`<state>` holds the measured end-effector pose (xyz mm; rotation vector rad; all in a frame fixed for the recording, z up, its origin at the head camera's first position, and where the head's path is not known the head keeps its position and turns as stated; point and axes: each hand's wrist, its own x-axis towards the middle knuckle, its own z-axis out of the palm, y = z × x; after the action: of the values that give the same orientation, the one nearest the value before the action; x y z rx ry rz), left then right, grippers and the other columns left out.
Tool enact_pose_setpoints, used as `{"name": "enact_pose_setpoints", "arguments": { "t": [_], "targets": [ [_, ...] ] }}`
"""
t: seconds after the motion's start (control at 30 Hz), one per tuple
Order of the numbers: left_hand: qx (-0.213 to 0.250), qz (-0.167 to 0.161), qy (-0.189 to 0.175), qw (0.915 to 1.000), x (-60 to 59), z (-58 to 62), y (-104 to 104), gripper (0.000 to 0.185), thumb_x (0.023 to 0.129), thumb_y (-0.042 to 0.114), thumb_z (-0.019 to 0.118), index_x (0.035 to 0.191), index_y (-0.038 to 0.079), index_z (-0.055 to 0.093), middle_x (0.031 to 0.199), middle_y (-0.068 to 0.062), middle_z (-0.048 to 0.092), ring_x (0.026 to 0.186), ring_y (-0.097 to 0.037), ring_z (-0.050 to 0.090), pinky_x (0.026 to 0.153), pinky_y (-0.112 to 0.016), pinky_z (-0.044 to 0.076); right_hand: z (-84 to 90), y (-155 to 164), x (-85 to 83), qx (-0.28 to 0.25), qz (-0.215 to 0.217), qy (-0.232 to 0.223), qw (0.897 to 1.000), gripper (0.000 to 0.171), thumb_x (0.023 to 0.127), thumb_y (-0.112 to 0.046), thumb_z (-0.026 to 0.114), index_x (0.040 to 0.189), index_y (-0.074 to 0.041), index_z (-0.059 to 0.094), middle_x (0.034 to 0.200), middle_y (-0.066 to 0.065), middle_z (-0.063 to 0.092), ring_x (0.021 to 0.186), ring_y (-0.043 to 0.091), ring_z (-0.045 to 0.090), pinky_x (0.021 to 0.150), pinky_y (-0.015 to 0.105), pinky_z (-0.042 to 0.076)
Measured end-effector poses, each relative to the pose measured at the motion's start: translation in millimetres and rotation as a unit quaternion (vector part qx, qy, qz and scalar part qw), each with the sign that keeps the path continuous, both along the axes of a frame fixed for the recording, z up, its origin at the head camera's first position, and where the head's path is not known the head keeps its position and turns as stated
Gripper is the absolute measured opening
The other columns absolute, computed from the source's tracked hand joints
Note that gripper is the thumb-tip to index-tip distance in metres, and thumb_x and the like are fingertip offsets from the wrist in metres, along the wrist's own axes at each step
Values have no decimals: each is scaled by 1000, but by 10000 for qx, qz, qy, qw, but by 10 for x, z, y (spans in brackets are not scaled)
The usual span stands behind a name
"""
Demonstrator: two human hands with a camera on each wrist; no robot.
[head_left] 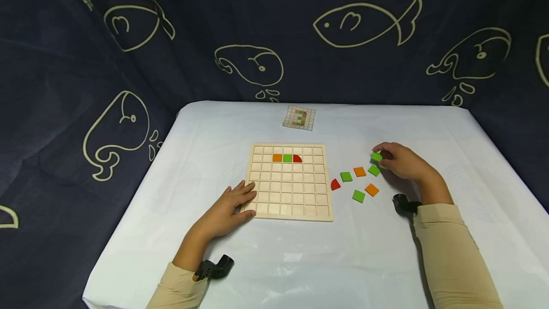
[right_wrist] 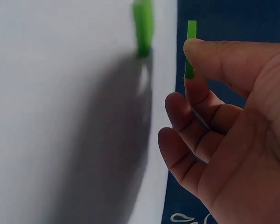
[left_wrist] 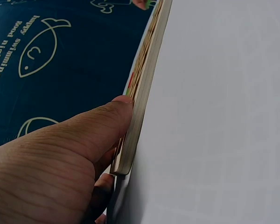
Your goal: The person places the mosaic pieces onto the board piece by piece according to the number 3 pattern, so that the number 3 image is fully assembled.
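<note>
My right hand (head_left: 403, 160) pinches a green square tile (right_wrist: 192, 29) between thumb and forefinger, held up off the table in the right wrist view. Its other fingers are loosely bent. Just below it lies another green tile (head_left: 374, 170). My left hand (head_left: 223, 211) rests at the lower left edge of a wooden grid board (head_left: 286, 199), fingertips over the rim; in the left wrist view the thumb (left_wrist: 109, 114) lies against that edge. In one upper row sit an orange square (head_left: 277, 158), a green square (head_left: 287, 158) and a red quarter-circle (head_left: 297, 159), side by side.
Right of the board lie loose pieces: a red quarter-circle (head_left: 335, 184), green squares (head_left: 346, 177) and orange squares (head_left: 371, 190). A small card with a coloured grid pattern (head_left: 288, 122) lies behind the board. White cloth (head_left: 193, 156) covers the table; a dark printed curtain (head_left: 300, 70) hangs behind.
</note>
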<state>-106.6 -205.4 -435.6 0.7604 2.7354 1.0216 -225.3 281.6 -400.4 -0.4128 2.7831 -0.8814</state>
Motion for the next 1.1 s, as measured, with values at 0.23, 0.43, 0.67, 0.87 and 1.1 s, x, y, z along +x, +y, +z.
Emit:
{"name": "enact_pose_setpoints", "arguments": {
  "t": [0.23, 0.43, 0.67, 0.87, 1.1],
  "targets": [
    [21, -33, 27, 10000, -15, -4, 4, 58, 95, 30, 69, 143, 2, 52, 157, -8, 36, 149, -29, 20, 118, -59, 8, 165, -197, -31, -69, -47, -173, 9998, 35, 95, -3, 56, 130, 0, 55, 111, 20, 52, 104, 35, 44, 90, 51, 39],
    [-25, -28, 35, 10000, -12, 5, 21, 56, 95, 28, 69, 143, 2, 53, 157, -8, 36, 149, -30, 20, 118, -59, 8, 209, -447, -63, -114, -15, -138, 9998, 37, 95, -3, 57, 132, -2, 56, 120, 21, 53, 110, 36, 45, 97, 55, 40],
    [-59, -25, 31, 10000, 6, 17, 7, 57, 95, 28, 69, 143, 2, 53, 156, -9, 37, 149, -29, 20, 118, -59, 8, 215, -747, -71, -448, 222, 53, 9987, 36, 95, -3, 58, 130, -3, 58, 121, 19, 55, 113, 35, 47, 98, 53, 40],
    [-77, -23, 71, 9999, 1, 17, -3, 57, 95, 29, 69, 143, 2, 53, 156, -9, 37, 149, -30, 21, 118, -60, 9, 214, -999, -111, -705, 385, -17, 9968, 36, 96, -3, 59, 131, -4, 58, 123, 17, 55, 115, 34, 47, 99, 51, 40],
    [-63, -43, 37, 10000, 6, 32, 3, 57, 95, 28, 69, 143, 2, 53, 156, -9, 37, 149, -30, 20, 118, -59, 8, 175, -1278, -117, -703, 510, -142, 9961, 35, 96, -6, 58, 131, -5, 60, 120, 15, 55, 111, 32, 48, 96, 51, 43]
  ]
}}
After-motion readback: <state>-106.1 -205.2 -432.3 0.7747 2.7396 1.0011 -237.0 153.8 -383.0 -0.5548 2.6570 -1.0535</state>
